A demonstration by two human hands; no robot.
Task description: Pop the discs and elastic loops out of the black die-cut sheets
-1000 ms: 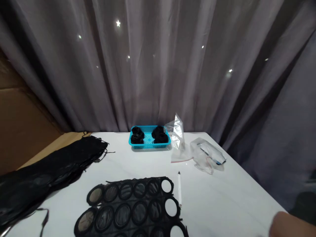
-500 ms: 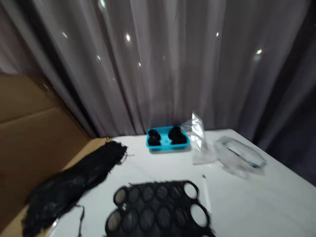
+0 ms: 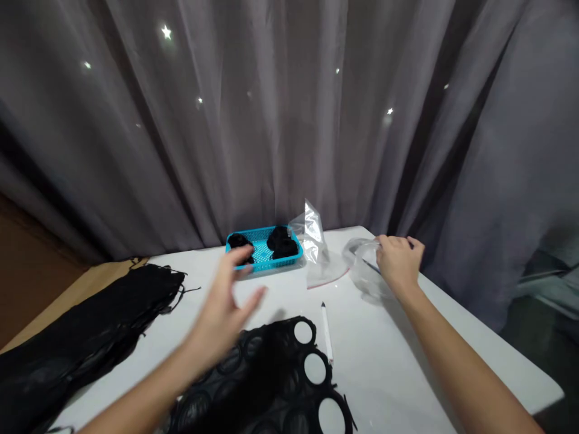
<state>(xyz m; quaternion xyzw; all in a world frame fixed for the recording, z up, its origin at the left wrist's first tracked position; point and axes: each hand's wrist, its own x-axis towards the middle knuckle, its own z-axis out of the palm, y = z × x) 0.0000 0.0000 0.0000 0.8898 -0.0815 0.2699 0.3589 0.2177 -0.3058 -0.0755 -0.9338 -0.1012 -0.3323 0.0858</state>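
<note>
Both hands have come into view: the right hand [image 3: 398,260] now closes on the far plastic bag [image 3: 364,274]; the left hand [image 3: 226,313] hovers, fingers apart, above the black sheet of rings [image 3: 289,386].

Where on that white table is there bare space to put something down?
Free: the near right of the table, between the white pen and the right forearm; also the strip between the black fabric pile and the black ring sheet, under the left hand. Crowded: the far edge, with the blue basket, the upright clear bag and the bag under the right hand.
</note>
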